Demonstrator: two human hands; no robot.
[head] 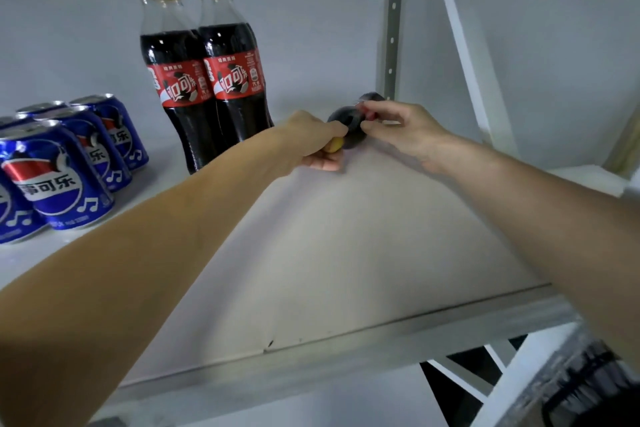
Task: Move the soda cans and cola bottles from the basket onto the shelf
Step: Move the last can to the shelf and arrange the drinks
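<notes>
Both my hands reach to the back of the white shelf (346, 236) and hold one cola bottle (348, 126) that lies tilted. My left hand (311, 142) grips its yellow-capped end. My right hand (401, 132) holds the dark body near the red label. Several cola bottles (207, 80) with yellow caps stand upright at the back left. Several blue soda cans (62, 166) stand in rows at the far left. The basket shows only as a dark blurred shape (595, 388) at the bottom right.
A grey perforated upright (393, 21) and white diagonal braces (467, 55) frame the shelf on the right. A white wall closes off the back. The shelf's front edge (346, 340) runs across the lower part of the view.
</notes>
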